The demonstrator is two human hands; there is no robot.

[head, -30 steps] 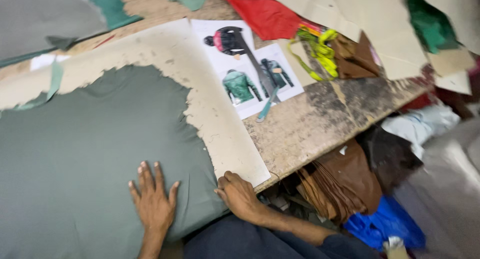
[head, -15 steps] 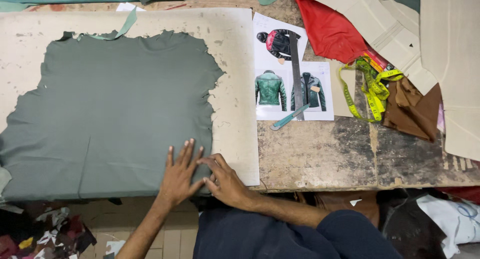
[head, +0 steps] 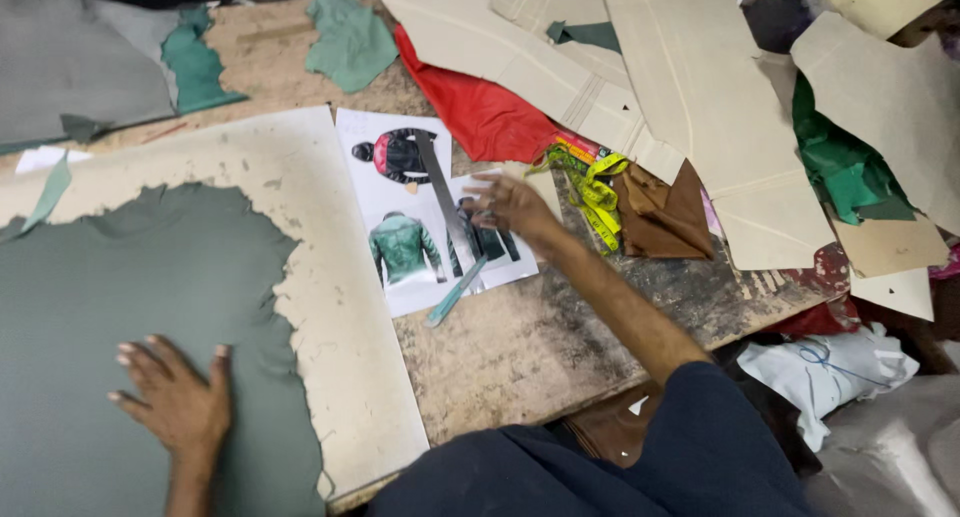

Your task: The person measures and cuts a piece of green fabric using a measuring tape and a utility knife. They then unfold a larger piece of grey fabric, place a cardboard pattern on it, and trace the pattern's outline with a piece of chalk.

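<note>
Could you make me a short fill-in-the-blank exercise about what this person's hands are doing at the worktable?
1. The left hand lies flat on the large grey-green ____ hide.
2. The right hand reaches over the printed sheet showing ____.
3. A long metal knife with a teal handle lies across that ____.
4. The yellow measuring tape lies to the ____ of the right hand.

Missing words: leather; jackets; sheet; right

bare worn tabletop [head: 520, 347] open near edge; card patterns [head: 700, 87], measuring tape [head: 590, 192] crowd far side

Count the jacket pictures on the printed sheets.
3. A red and black one at the top, a green one below it, a dark one under the right hand, which may hide more.
</note>
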